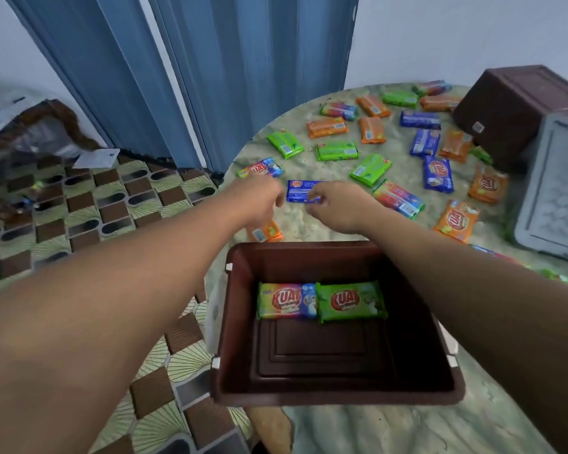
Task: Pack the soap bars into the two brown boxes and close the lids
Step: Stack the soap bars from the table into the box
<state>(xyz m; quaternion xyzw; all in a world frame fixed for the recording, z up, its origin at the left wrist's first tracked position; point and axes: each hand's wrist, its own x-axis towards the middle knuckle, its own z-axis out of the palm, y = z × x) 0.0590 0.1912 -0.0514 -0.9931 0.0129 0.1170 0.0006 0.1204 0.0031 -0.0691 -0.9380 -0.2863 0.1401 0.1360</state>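
Right hand (pixel 338 208) pinches the blue bar (pixel 300 190); left hand (pixel 259 199), fingers curled, seemingly empty. Light, stiff, slick wrapper, so hold its long edges.

My left hand (pixel 263 199) and right hand (pixel 336 208) are bare, with no gloves, rings or watch. Both forearms are uncovered up to the picture's edge, entering from seven and four o'clock; no sleeve shows on either.
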